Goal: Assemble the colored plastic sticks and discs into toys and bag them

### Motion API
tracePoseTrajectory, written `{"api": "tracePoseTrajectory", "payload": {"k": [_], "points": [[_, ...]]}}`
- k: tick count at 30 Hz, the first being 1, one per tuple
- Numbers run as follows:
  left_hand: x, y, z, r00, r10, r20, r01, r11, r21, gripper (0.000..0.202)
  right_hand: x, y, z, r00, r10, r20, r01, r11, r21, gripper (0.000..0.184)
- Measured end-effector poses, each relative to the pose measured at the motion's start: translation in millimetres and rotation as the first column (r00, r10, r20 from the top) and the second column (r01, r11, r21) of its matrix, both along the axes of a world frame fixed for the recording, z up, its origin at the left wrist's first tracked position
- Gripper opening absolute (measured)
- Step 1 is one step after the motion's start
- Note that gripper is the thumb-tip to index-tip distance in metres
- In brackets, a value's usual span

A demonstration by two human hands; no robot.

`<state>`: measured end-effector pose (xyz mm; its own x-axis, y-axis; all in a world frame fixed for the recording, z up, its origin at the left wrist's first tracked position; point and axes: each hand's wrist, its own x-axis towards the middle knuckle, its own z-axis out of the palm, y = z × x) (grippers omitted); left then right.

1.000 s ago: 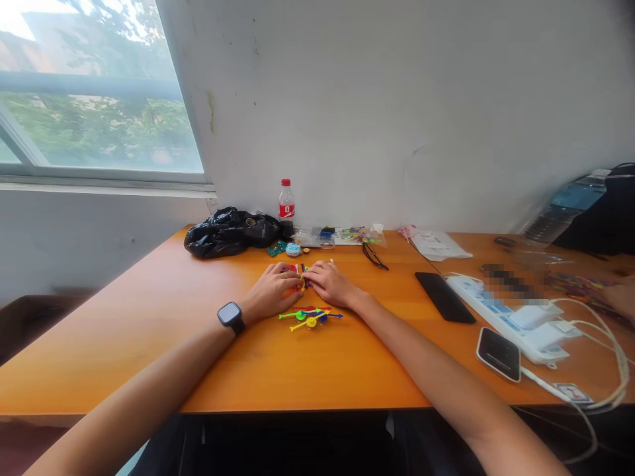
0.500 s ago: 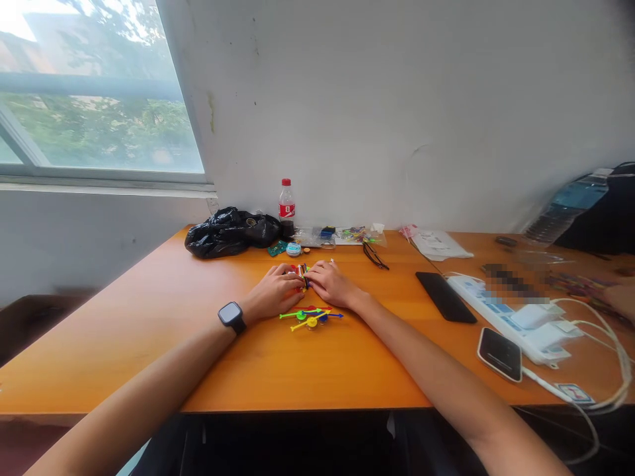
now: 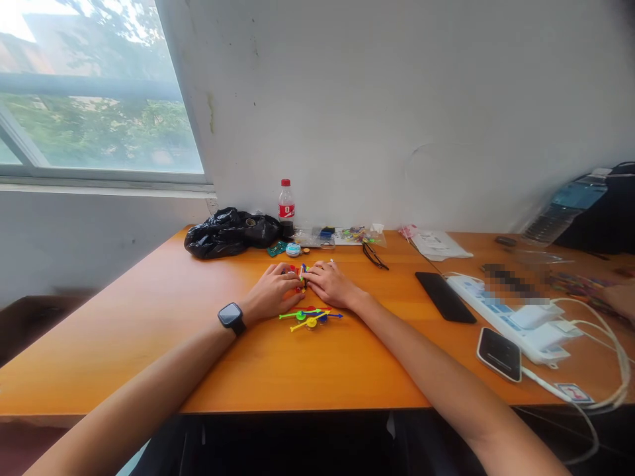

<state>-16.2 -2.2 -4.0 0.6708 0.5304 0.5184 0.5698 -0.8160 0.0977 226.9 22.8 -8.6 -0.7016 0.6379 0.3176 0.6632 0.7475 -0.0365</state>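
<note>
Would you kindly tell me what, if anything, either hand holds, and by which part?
It cannot be told: the left hand and right hand partly hide the colourful pieces between them.

On the left wrist (image 3: 245,315) I make out a black, rounded-square smartwatch (image 3: 230,316) with a pale grey screen (image 3: 230,313) and dark band (image 3: 240,327); both forearms (image 3: 173,370) are bare.

Small parts (image 3: 303,268) lay on the table (image 3: 124,317), between left hand (image 3: 272,289) and right hand (image 3: 330,283). Arrows (image 3: 311,322) lay before both hands. Farther back, by the wall (image 3: 347,119), bag (image 3: 218,235) lay left, bottle (image 3: 286,210) just right of it. Phone (image 3: 444,297) lay well right of the hands; power strip (image 3: 483,305) beside it, second phone (image 3: 499,355) before the strip.
</note>
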Motion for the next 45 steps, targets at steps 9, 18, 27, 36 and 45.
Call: {"api": "tracePoseTrajectory", "payload": {"k": [9,18,27,36,45], "points": [[1.0,0.8,-1.9,1.0,0.013,0.006,-0.013,1.0,-0.007,0.019,0.6,1.5,-0.8,0.998,0.063,-0.021,-0.062,0.996,0.059,0.037],[0.6,0.4,-0.3,1.0,-0.012,0.008,0.012,0.999,-0.029,0.021,-0.6,-0.6,1.8,0.998,0.067,0.0,-0.067,0.995,0.071,0.037],[1.2,0.7,-0.5,1.0,-0.012,0.007,0.012,1.0,-0.018,0.019,-0.1,-0.2,2.3,0.996,0.083,0.005,-0.084,0.994,0.067,0.037],[0.4,0.1,0.4,1.0,-0.01,-0.007,0.01,1.0,-0.011,0.021,0.5,-2.2,3.3,0.998,0.061,-0.009,-0.06,0.997,0.043,0.034],[0.0,2.4,-2.0,0.999,-0.041,-0.013,0.041,0.999,-0.027,0.02,-0.7,-2.8,3.9,0.996,0.006,-0.086,-0.003,0.999,0.045,0.028]]}}
